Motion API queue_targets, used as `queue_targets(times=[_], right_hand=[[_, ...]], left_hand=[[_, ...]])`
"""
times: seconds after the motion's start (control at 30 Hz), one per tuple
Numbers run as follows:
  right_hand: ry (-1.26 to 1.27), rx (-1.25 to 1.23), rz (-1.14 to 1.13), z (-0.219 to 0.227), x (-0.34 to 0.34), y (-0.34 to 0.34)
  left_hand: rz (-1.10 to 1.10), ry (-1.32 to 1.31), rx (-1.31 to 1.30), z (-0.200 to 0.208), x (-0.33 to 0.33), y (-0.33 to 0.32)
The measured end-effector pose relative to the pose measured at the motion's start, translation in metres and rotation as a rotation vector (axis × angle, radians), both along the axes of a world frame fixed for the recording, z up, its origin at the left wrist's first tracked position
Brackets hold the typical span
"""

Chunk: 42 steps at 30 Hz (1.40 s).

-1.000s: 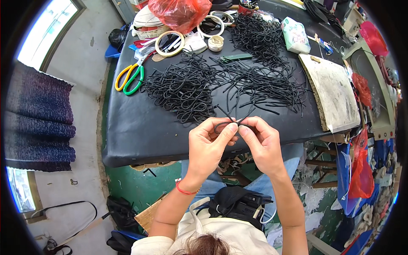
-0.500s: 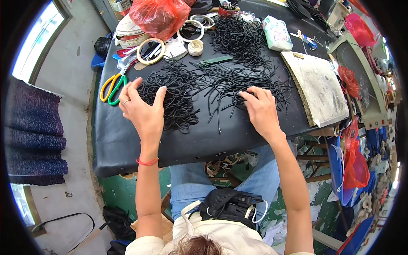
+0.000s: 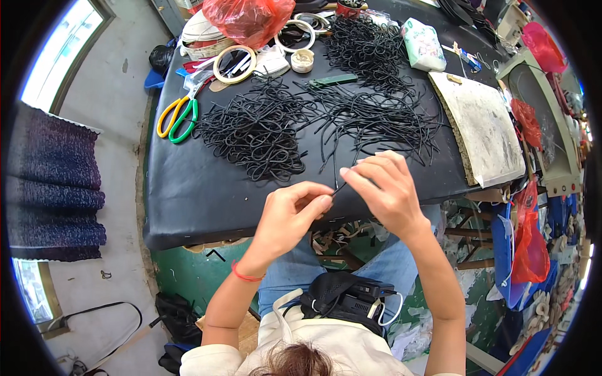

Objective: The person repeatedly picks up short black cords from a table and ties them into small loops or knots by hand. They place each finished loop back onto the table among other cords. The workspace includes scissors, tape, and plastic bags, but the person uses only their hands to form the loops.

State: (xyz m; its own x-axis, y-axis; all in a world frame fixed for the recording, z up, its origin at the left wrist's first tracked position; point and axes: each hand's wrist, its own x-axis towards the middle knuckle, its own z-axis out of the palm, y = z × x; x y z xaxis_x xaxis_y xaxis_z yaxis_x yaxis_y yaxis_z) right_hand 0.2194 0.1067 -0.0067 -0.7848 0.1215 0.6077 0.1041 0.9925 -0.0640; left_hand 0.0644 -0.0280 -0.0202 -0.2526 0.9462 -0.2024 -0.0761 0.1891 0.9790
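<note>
Near the table's front edge, my left hand [image 3: 290,216] pinches a thin black cord [image 3: 338,187] between thumb and forefinger. My right hand [image 3: 390,193] is closed on the same cord a little to the right, with the thumb and fingertips together. Beyond them lies a loose bundle of mostly straight black cords [image 3: 382,122]. Left of it is a heap of looped black cords [image 3: 254,135]. A third black cord pile [image 3: 364,53] sits farther back. What the fingertips cover of the held cord is hidden.
Scissors [image 3: 182,119] with yellow and green handles lie at the left. Behind are tape rolls [image 3: 234,64], a small round tub [image 3: 302,61], a red plastic bag [image 3: 251,19] and a green strip [image 3: 332,80]. A tissue pack [image 3: 423,47] and a pale board [image 3: 480,128] stand right.
Both hands have left the piles and come together near the front edge, my left moving right and toward me. They now hold a black cord. The view has shifted slightly.
</note>
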Motion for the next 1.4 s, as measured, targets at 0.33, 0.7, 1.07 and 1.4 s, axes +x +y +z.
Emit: queue_targets(times=[0.33,0.7,1.07,1.4], right_hand=[[0.182,-0.843,-0.278,0.013,-0.02,-0.051],[0.201,-0.951,-0.169,-0.002,-0.018,-0.062],[0.124,-0.409,-0.125,0.004,-0.005,-0.05],[-0.015,-0.339,-0.235,0.014,0.013,-0.045]], left_hand=[[0.26,-0.581,0.08,-0.001,0.015,-0.007],[0.296,-0.572,0.127,-0.006,0.023,-0.003],[0.136,-0.726,0.01,-0.005,0.016,-0.006],[0.138,-0.253,0.005,-0.004,0.014,-0.007]])
